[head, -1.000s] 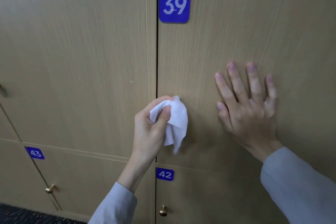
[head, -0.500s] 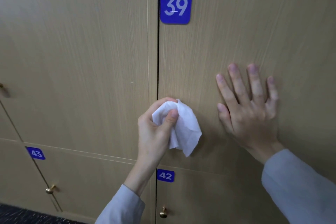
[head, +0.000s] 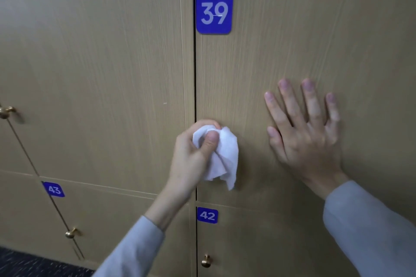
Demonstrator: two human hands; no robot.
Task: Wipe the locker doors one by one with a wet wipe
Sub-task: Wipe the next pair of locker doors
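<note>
Left hand grips crumpled white wet wipe — fingertips hidden; right hand spread flat on tan wooden locker door, its right edge cut off.

Blue number plates are fixed at door corners: 39 plate upper centre, 42 plate below it, 43 plate lower left. Three brass knobs show: left edge knob, lower-left knob, bottom-centre knob. Dark speckled carpet occupies the bottom-left corner.
</note>
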